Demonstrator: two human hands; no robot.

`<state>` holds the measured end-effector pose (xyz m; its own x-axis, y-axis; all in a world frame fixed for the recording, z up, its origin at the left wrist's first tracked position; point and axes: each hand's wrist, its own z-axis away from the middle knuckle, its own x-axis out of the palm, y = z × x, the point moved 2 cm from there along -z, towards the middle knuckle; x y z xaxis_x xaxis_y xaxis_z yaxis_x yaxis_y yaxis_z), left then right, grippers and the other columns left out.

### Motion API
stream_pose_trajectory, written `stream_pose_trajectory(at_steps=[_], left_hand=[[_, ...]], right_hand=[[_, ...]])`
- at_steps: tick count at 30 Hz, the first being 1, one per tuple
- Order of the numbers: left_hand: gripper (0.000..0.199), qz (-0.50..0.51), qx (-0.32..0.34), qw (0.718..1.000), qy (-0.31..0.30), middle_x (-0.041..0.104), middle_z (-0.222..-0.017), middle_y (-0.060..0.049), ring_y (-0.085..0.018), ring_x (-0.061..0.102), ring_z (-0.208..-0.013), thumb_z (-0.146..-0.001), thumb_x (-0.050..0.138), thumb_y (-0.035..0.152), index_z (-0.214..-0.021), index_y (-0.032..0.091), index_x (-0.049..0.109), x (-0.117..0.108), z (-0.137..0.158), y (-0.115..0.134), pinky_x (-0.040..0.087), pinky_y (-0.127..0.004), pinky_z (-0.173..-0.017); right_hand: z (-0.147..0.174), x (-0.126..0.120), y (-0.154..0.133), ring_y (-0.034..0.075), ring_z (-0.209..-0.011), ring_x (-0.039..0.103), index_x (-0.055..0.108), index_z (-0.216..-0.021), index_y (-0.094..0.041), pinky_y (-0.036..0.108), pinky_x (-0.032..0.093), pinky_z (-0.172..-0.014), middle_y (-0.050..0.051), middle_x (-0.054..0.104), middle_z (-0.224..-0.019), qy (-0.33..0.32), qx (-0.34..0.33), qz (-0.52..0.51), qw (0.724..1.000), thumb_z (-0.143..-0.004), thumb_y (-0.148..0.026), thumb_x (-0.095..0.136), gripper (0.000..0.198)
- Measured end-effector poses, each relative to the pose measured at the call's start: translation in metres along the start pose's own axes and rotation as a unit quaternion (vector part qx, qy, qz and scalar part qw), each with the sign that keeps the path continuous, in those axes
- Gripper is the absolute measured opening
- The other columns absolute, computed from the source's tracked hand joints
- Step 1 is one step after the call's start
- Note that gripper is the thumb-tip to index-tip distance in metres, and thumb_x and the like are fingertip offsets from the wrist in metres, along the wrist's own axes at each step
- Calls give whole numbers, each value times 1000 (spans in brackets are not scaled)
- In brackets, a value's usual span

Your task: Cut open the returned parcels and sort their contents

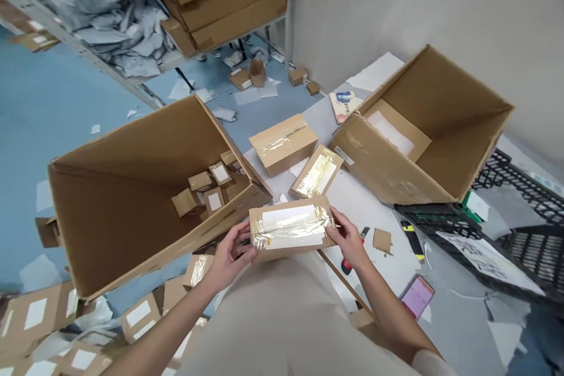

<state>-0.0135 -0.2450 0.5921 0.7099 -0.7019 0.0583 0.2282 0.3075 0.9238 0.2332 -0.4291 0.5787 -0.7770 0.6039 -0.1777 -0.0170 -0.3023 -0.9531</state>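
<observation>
I hold a small taped cardboard parcel (291, 228) with a white label between both hands, just above my lap. My left hand (231, 252) grips its left end and my right hand (350, 238) grips its right end. Two more taped parcels lie beyond it on the white surface: a flat parcel (316, 173) and a thicker parcel (283, 143). A large open carton (132, 188) to the left holds several small labelled boxes (207, 188).
Another large open carton (423, 129) lies tipped at the right, beside a black plastic crate (511, 229). A phone (417, 296), a red-handled tool (352, 255) and a yellow-black cutter (413, 241) lie near my right arm. Labelled boxes (39, 317) litter the blue floor at lower left.
</observation>
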Motion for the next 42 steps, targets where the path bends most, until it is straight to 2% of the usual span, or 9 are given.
stream_pose_trajectory(at_steps=[4,9,13,17,23,29,34,38,42], left_hand=[[72,-9,-25,994,-108,54,-131,-13,-33,51,-120,-66,78,31,-132,30,49,37,0,20,52,-49,-90],[77,-22,-55,953,-298,50,-134,-12,-31,47,-124,-65,80,29,-134,32,46,109,-19,23,48,-49,-95],[45,-42,-27,973,-224,58,-121,-12,-24,57,-109,-81,68,35,-122,22,55,160,-61,5,50,-42,-90],[35,-67,1,979,-191,56,-122,-9,-21,58,-106,-89,57,35,-120,19,54,173,-102,0,51,-41,-88],[73,-105,36,984,-142,47,-136,-11,-30,45,-125,-73,71,44,-137,25,42,131,-143,-4,46,-40,-95],[84,-150,52,967,-197,35,-147,-13,-33,36,-133,-72,70,43,-144,22,34,106,-149,-26,42,-42,-100],[81,-184,84,928,-314,37,-147,-13,-32,34,-135,-73,70,38,-144,21,35,126,-162,-25,31,-45,-110],[87,-189,111,909,-356,33,-150,-13,-32,26,-140,-69,74,36,-144,19,33,144,-185,-41,19,-44,-116],[93,-184,76,892,-405,23,-154,-15,-30,20,-143,-70,74,37,-146,19,25,148,-201,-69,16,-44,-117]], right_hand=[[46,-44,9,27,-123,51,56,-131,-28,43,43,-103,6,55,-135,124,52,-11,991,-79,-41,65,55],[88,-119,41,30,-128,48,61,-126,-24,49,34,-108,7,56,-135,281,116,-18,952,-77,-40,65,52],[68,-139,63,29,-123,52,60,-127,-20,49,34,-108,10,59,-131,343,101,-24,934,-75,-41,63,55],[18,-114,68,27,-124,51,58,-129,-19,48,33,-109,10,57,-134,341,56,-14,938,-77,-45,60,58],[-21,-64,80,26,-129,46,50,-136,-19,47,32,-110,11,49,-142,301,42,-63,951,-80,-51,58,65],[15,-19,87,28,-129,46,49,-136,-19,47,33,-110,11,49,-141,374,110,-92,916,-76,-51,62,70],[48,19,80,28,-134,39,34,-145,-17,49,30,-111,13,39,-148,469,147,-131,861,-76,-47,64,81],[51,30,87,26,-135,39,28,-148,-19,47,28,-113,12,36,-150,477,116,-122,863,-72,-46,69,90],[46,27,106,25,-139,31,17,-151,-21,45,25,-114,10,28,-154,456,127,-104,875,-67,-52,72,105]])
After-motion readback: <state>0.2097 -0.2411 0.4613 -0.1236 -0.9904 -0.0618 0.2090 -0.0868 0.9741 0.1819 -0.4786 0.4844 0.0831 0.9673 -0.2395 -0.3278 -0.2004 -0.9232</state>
